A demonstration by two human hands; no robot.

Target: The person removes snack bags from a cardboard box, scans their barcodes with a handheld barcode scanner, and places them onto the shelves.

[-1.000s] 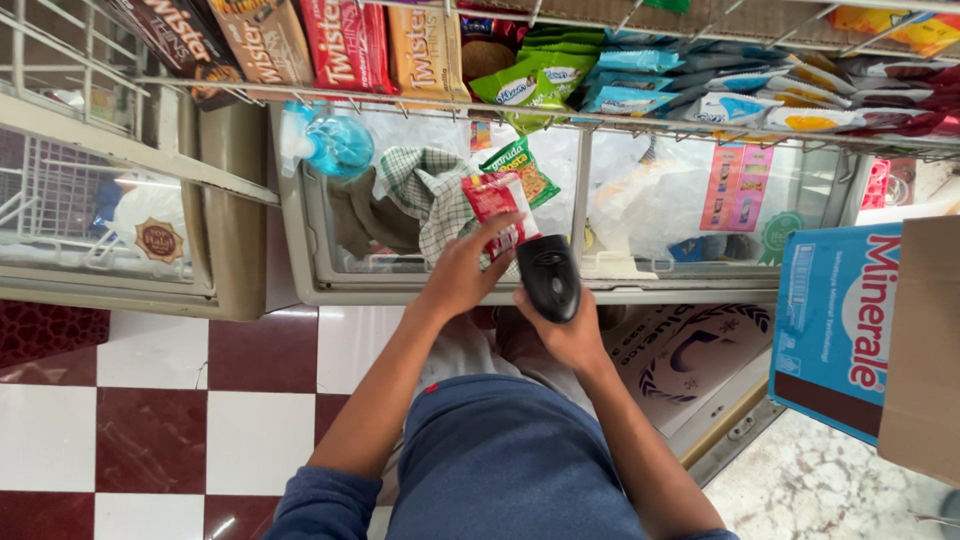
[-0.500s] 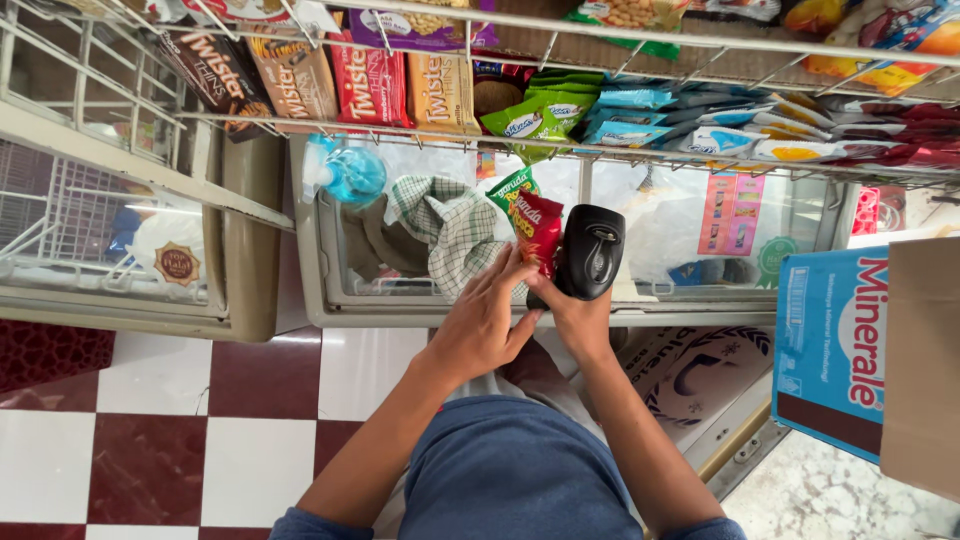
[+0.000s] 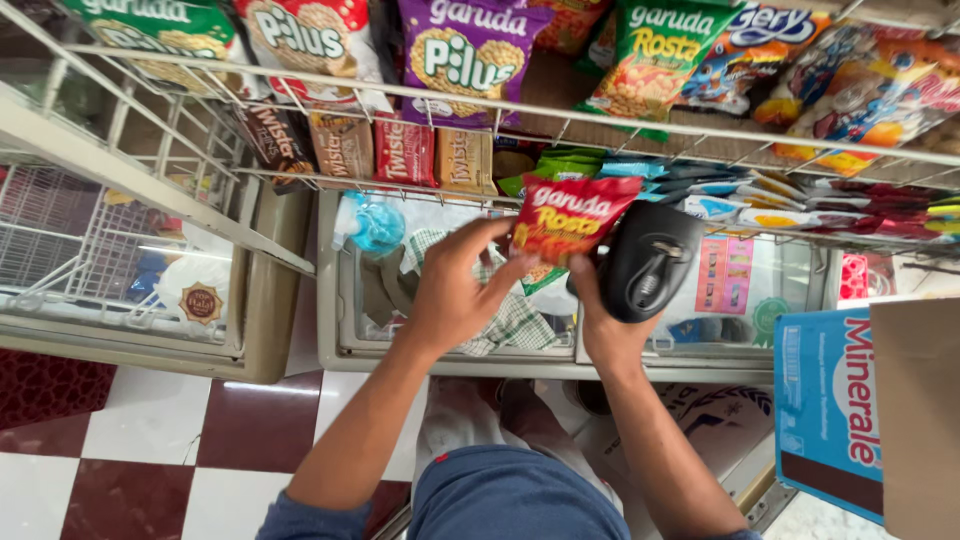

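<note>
Red foil snack packet point(image 3: 568, 215), printed with yellow lettering, is held up in front of the lower wire rack point(image 3: 600, 120), above the glass lid of the chest freezer point(image 3: 345, 300). The left hand point(image 3: 455, 290) has it pinched at its left edge, fingers closed on the foil. The right hand point(image 3: 600, 320) is wrapped round the handle of a black handheld barcode scanner point(image 3: 648, 262), its grip closed fully on that handle. The scanner head sits just right of the packet, touching or nearly touching it.

Step in hand, as judged: presenting the packet to the scanner for reading. The next move calls for turning the packet so that its code panel faces the scanner window, held flat and steady; crinkled foil may block the read. A checked cloth point(image 3: 515, 320) lies on the freezer lid under the hands.
</note>
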